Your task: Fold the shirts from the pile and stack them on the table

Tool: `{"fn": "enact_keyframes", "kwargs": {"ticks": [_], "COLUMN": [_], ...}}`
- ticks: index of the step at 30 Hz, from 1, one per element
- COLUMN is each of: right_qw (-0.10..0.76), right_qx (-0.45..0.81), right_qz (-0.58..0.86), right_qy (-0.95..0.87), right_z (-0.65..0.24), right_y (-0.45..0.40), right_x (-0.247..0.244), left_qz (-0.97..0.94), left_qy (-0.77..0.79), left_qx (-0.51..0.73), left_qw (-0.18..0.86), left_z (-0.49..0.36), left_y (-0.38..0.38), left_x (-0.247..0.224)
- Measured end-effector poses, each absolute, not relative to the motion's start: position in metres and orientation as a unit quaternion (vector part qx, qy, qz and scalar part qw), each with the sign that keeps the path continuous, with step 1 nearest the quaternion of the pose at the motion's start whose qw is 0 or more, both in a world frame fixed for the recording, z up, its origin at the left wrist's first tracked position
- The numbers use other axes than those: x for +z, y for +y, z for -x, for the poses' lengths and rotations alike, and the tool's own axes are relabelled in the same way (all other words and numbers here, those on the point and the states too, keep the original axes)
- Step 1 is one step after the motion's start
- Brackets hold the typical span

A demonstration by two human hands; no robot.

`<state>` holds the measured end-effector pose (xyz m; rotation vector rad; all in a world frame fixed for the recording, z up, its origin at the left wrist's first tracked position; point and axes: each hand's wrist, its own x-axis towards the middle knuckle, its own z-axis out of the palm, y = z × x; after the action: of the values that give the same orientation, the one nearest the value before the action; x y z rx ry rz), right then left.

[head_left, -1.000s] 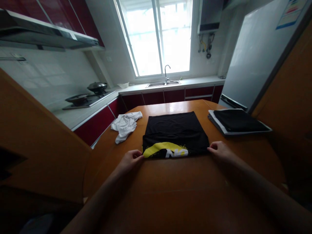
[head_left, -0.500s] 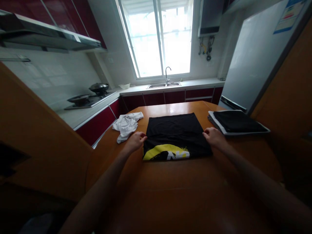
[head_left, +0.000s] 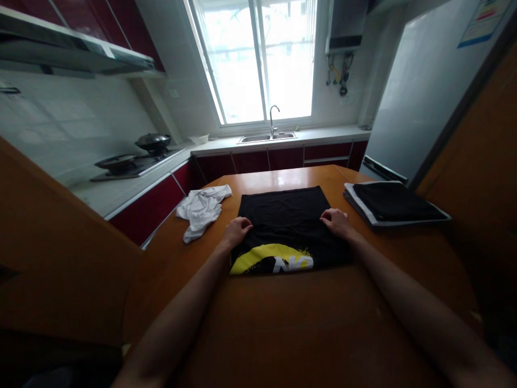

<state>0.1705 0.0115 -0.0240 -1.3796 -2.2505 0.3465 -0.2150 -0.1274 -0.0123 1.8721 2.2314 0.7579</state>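
A black T-shirt point(head_left: 283, 221), folded into a rough rectangle, lies flat on the wooden table. Yellow and white print shows along its near edge. My left hand point(head_left: 238, 231) rests over the shirt's left side, its thumb and fingers closed in a pinch on the fabric. On the opposite side, my right hand point(head_left: 336, 221) pinches the cloth a little in from the right edge. Small wrinkles run across the fabric between the hands.
A crumpled white garment point(head_left: 204, 207) lies on the table's left side. Folded dark and white clothes point(head_left: 398, 203) form a stack at the right. Beyond the table point(head_left: 283, 318) are a sink point(head_left: 266, 138), a stove with pans point(head_left: 153, 141) and a fridge point(head_left: 412, 91).
Both hands have moved inward from the shirt's side edges to lie over the cloth. The whole view has shifted slightly; the white garment and the stack stay in place.
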Motion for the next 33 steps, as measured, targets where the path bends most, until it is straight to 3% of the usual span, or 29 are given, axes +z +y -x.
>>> {"fn": "enact_keyframes", "kwargs": {"ticks": [7,12,18,25,33], "right_qw": [0.31,0.239,0.257,0.094,0.097], "right_qx": [0.085,0.046,0.049,0.108,0.082], "right_qz": [0.505,0.523,0.442,0.378,0.413], "right_qy": [-0.801,-0.817,-0.858,-0.915,-0.902], "right_z": [-0.172,-0.169,-0.131,-0.1,-0.113], "right_y": [0.012,0.001,-0.045,-0.08,-0.07], "right_x": [-0.019,-0.014,-0.005,-0.03,-0.032], "left_qz": [-0.613,-0.629,-0.704,-0.724,-0.722], "left_qy": [0.715,0.726,0.673,0.682,0.685], "left_qx": [0.336,0.276,0.227,0.094,0.09], "left_qw": [0.017,-0.017,-0.019,0.026,0.023], "left_z": [0.209,0.199,0.152,0.109,0.111], "left_y": [-0.127,-0.131,-0.14,-0.158,-0.159], "left_x": [-0.009,-0.004,0.003,-0.022,-0.021]}}
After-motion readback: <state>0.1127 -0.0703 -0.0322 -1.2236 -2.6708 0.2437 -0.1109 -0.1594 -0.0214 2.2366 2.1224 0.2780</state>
